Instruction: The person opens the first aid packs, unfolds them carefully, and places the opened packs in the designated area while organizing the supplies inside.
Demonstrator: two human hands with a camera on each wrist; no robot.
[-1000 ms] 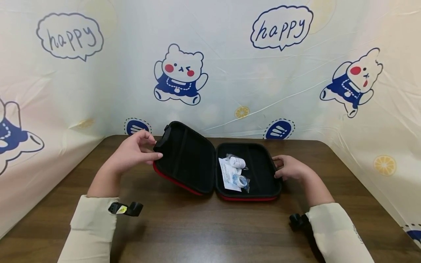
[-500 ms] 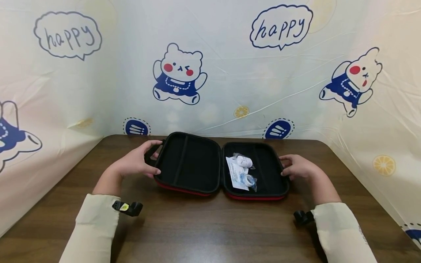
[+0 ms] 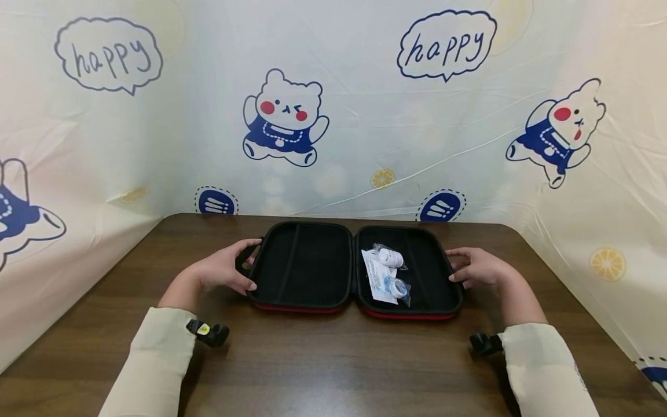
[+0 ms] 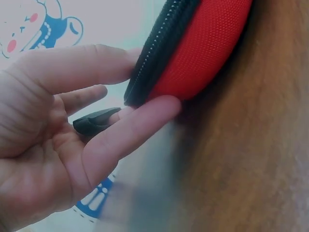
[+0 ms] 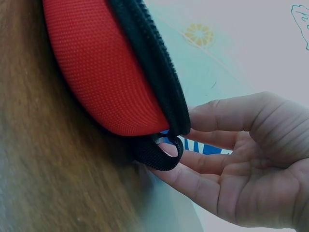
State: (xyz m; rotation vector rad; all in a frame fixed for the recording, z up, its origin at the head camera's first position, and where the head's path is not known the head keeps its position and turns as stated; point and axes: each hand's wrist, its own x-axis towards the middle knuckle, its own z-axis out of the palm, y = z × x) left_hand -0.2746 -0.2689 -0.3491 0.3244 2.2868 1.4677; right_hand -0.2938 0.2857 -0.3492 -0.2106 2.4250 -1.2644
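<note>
A black-lined zip case (image 3: 318, 266) with a red outer shell lies spread flat on the table, both halves facing up. My left hand (image 3: 224, 269) grips the outer edge of its left half, beside a black handle (image 4: 99, 121). In the left wrist view, fingertips meet both the zipper rim and the red shell. At the right half's outer edge, my right hand (image 3: 479, 269) holds the rim near a black fabric loop (image 5: 166, 159). Inside that half are a printed white paper (image 3: 376, 281), a bagged small white bottle (image 3: 390, 258) and a bagged blue-and-white round item (image 3: 398, 288).
The brown wooden table (image 3: 333, 365) runs back to a pale curtain (image 3: 359, 116) printed with bears and lemon slices, which also closes in both sides. Black camera mounts sit on both wrists over pale sleeves (image 3: 153, 353).
The case's left half has come down from a raised tilt to lying flat, my left hand lowering with it. The case and my right hand have shifted slightly right.
</note>
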